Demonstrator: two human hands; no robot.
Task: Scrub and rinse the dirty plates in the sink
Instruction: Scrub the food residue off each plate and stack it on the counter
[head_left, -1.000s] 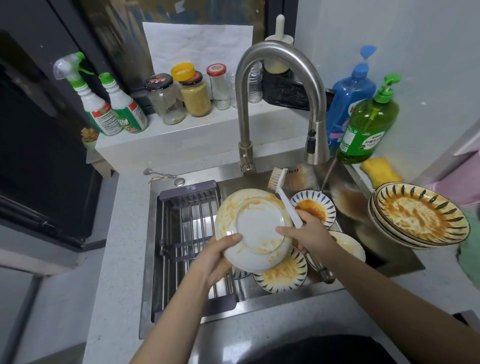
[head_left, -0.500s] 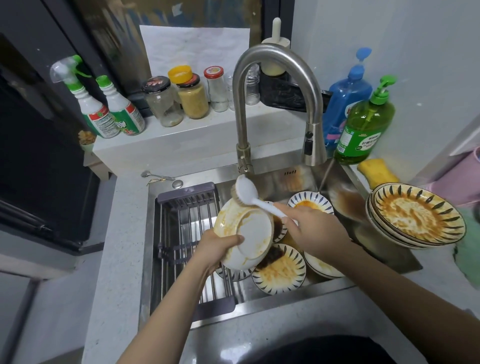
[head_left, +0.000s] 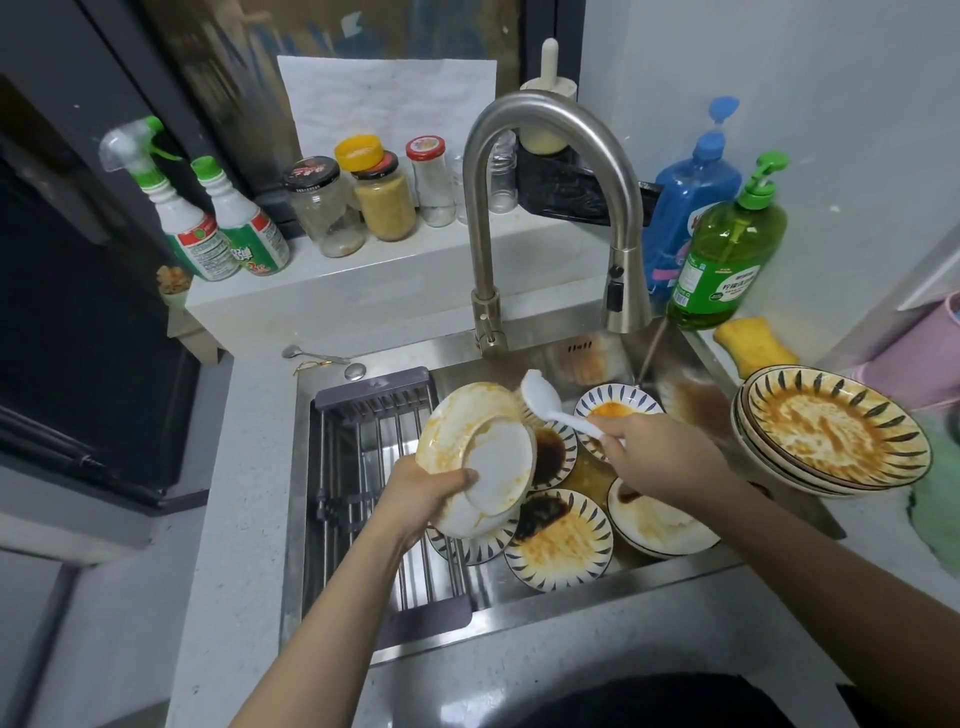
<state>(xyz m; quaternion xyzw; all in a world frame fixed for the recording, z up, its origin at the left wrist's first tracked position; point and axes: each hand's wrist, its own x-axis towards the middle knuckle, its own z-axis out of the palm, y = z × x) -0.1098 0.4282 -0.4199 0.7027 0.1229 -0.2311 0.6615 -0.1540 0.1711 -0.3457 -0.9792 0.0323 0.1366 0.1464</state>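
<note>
My left hand (head_left: 423, 491) grips a white plate (head_left: 480, 457) by its lower rim and tilts it over the sink (head_left: 675, 584), underside towards me and streaked with orange sauce. My right hand (head_left: 652, 449) holds a white dish brush (head_left: 550, 402) by the handle. The brush head touches the plate's upper right edge. Several sauce-stained striped plates (head_left: 563, 543) lie in the sink below. A thin stream of water (head_left: 652, 353) runs from the faucet (head_left: 519, 171).
A stack of dirty striped plates (head_left: 831, 428) sits on the counter at right, beside a yellow sponge (head_left: 753, 345). A drying rack (head_left: 363, 467) fills the sink's left part. Green (head_left: 727, 254) and blue (head_left: 685, 202) soap bottles, jars and spray bottles (head_left: 208, 228) line the back ledge.
The brush head swung from upright behind the plate down onto the plate's upper edge, then slid right along the rim. The plate tilted more on edge.
</note>
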